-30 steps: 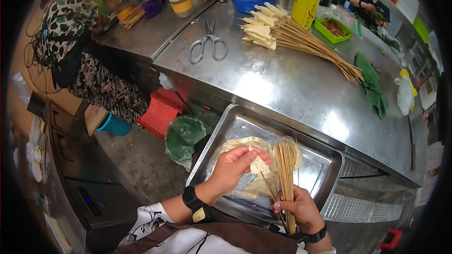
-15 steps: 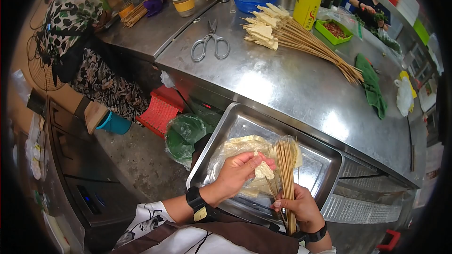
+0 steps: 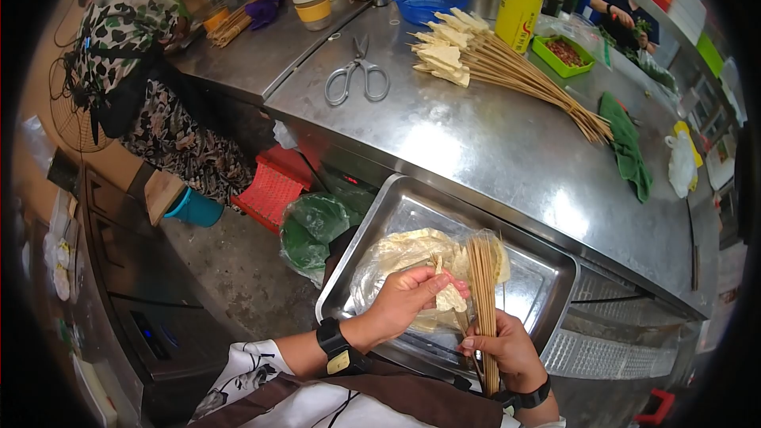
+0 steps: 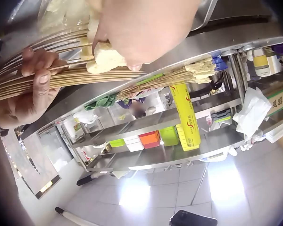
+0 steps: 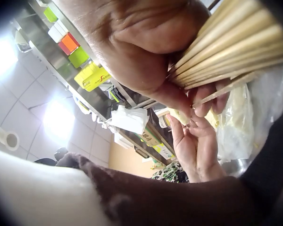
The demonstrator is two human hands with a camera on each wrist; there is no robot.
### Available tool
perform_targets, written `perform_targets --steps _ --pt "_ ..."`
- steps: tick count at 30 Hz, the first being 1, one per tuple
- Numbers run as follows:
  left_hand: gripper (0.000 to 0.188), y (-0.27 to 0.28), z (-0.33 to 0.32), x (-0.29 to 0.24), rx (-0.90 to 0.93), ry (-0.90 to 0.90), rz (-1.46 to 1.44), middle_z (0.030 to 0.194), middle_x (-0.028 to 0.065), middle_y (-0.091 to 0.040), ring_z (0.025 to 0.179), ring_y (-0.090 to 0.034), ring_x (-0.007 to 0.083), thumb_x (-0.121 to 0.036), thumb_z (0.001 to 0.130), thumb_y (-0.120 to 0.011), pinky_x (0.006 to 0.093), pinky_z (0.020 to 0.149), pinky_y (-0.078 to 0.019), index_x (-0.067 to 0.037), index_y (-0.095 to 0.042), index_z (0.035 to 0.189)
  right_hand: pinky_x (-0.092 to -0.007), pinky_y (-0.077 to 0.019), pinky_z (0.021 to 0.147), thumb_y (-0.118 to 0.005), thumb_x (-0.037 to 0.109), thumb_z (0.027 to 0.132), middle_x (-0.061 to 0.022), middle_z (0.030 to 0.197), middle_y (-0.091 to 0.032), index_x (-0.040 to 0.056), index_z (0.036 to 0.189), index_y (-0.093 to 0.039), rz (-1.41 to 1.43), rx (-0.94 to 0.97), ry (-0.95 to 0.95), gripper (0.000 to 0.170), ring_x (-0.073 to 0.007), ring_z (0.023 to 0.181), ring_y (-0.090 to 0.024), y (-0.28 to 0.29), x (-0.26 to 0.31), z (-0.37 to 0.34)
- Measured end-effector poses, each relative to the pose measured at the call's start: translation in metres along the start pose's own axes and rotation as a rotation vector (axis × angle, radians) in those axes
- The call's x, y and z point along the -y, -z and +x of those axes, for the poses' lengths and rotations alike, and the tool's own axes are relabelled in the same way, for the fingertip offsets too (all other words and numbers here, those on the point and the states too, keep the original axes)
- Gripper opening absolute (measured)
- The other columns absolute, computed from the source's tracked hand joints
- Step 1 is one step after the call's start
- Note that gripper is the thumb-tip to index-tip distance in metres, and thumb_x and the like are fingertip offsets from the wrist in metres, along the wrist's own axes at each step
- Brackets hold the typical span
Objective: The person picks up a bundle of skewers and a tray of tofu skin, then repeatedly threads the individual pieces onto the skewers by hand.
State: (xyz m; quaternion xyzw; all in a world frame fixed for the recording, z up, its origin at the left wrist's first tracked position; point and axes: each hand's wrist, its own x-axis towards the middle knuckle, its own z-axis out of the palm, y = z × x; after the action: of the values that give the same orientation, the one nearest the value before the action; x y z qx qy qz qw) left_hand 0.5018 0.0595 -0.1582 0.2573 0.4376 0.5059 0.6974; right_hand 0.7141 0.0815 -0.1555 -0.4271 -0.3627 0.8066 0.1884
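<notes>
Over the tray, my left hand (image 3: pixel 408 297) pinches a folded, pale yellow piece of tofu skin (image 3: pixel 450 296) between thumb and fingers. My right hand (image 3: pixel 507 349) grips a thick bundle of bamboo skewers (image 3: pixel 480 273). Its thumb and fingertips also hold a single skewer, set apart from the bundle, that runs up into the tofu skin. In the left wrist view, the tofu skin (image 4: pixel 106 59) sits at the end of that skewer, partly hidden by the left hand. More tofu skin (image 3: pixel 408 244) lies in a clear plastic bag beneath both hands.
The metal tray (image 3: pixel 353 250) sits against the steel counter (image 3: pixel 507 143). On the counter lie scissors (image 3: pixel 357 79), filled skewers (image 3: pixel 523 79), a green cloth (image 3: pixel 626 147) and a green basket (image 3: pixel 563 55). A lined bin (image 3: pixel 309 226) stands left of the tray; one person (image 3: pixel 127 47) works at far left, another at upper right.
My left hand has shifted slightly right and down, bringing the tofu skin closer to the right hand along the single skewer. The right hand keeps its grip on the bundle.
</notes>
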Motion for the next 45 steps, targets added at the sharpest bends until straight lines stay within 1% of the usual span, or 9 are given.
perform_targets --steps 8,10,14,16,18,21,26,37,45 --pt "0.019 0.015 0.015 0.010 -0.081 -0.108 0.272 0.091 0.0015 -0.065 0.067 -0.049 0.0019 -0.017 0.093 -0.055 0.0174 0.060 -0.0415 -0.002 -0.061 0.103 -0.0270 -0.0498 0.073 -0.063 0.000 0.082 -0.0033 0.085 -0.060 -0.0021 0.099 -0.056 0.009 -0.016 0.115 0.018 -0.0136 0.078 -0.060 -0.001 -0.001 -0.007" --pt "0.019 0.025 0.014 0.008 -0.095 -0.089 0.311 0.090 0.0006 -0.064 0.069 -0.051 0.0024 -0.016 0.092 -0.057 0.0185 0.062 -0.0433 -0.002 -0.060 0.104 -0.0254 -0.0489 0.074 -0.063 -0.001 0.082 -0.0039 0.085 -0.060 -0.0017 0.100 -0.056 -0.260 -0.001 0.260 0.020 -0.0127 0.080 -0.059 0.005 -0.003 -0.009" --pt "0.021 0.037 0.009 -0.002 -0.210 -0.248 0.605 0.089 -0.0002 -0.062 0.073 -0.054 0.0043 -0.014 0.089 -0.060 0.0223 0.065 -0.0467 -0.002 -0.059 0.106 -0.0253 -0.0493 0.072 -0.061 -0.001 0.082 -0.0076 0.087 -0.061 -0.0021 0.100 -0.056 -0.191 -0.005 0.124 0.018 -0.0134 0.078 -0.060 0.010 -0.001 -0.009" --pt "0.021 0.039 0.003 -0.009 -0.291 -0.326 0.748 0.090 0.0060 -0.063 0.073 -0.058 0.0150 -0.012 0.087 -0.060 0.0296 0.068 -0.0486 -0.002 -0.059 0.106 -0.0288 -0.0513 0.075 -0.059 -0.002 0.083 -0.0106 0.089 -0.063 -0.0023 0.098 -0.057 0.080 0.056 -0.072 0.016 -0.0168 0.080 -0.061 0.013 0.003 -0.010" --pt "0.024 0.039 -0.002 -0.013 -0.384 -0.622 1.333 0.093 0.0138 -0.061 0.081 -0.059 0.0289 -0.011 0.083 -0.062 0.0367 0.074 -0.0481 -0.003 -0.059 0.106 -0.0309 -0.0519 0.078 -0.058 -0.002 0.083 -0.0111 0.090 -0.063 -0.0023 0.098 -0.057 0.099 0.047 -0.045 0.015 -0.0191 0.082 -0.062 0.002 0.010 -0.010" --pt "0.033 0.032 -0.004 -0.008 -0.403 -0.535 1.458 0.096 0.0189 -0.057 0.092 -0.054 0.0369 -0.012 0.079 -0.064 0.0404 0.078 -0.0465 -0.004 -0.055 0.110 -0.0352 -0.0516 0.083 -0.057 -0.003 0.083 -0.0110 0.093 -0.062 -0.0023 0.097 -0.056 0.141 0.067 0.049 0.014 -0.0231 0.088 -0.063 0.000 0.008 -0.008" --pt "0.040 0.034 0.006 -0.006 -0.412 -0.523 1.553 0.101 0.0189 -0.055 0.094 -0.053 0.0364 -0.011 0.076 -0.066 0.0411 0.081 -0.0449 -0.002 -0.051 0.112 -0.0359 -0.0493 0.087 -0.059 -0.003 0.082 -0.0089 0.096 -0.060 -0.0022 0.099 -0.057 0.116 0.162 0.168 0.017 -0.0251 0.094 -0.063 0.013 -0.007 -0.007" --pt "0.029 0.039 0.007 -0.010 -0.440 -0.674 1.516 0.093 0.0158 -0.058 0.091 -0.054 0.0340 -0.005 0.074 -0.062 0.0408 0.079 -0.0447 -0.002 -0.055 0.102 -0.0287 -0.0495 0.079 -0.067 0.002 0.080 -0.0084 0.098 -0.061 -0.0031 0.112 -0.054 0.035 0.061 0.007 0.035 -0.0228 0.094 -0.063 0.004 0.008 -0.015" --pt "0.045 0.044 0.010 -0.017 -0.138 -0.682 1.482 0.115 0.0172 -0.050 0.109 -0.048 0.0355 0.009 0.067 -0.055 0.0402 0.091 -0.0416 -0.005 -0.055 0.109 -0.0277 -0.0519 0.073 -0.067 0.000 0.079 -0.0088 0.096 -0.062 -0.0031 0.112 -0.054 0.065 0.081 -0.017 0.036 -0.0234 0.094 -0.063 0.009 0.004 -0.012"
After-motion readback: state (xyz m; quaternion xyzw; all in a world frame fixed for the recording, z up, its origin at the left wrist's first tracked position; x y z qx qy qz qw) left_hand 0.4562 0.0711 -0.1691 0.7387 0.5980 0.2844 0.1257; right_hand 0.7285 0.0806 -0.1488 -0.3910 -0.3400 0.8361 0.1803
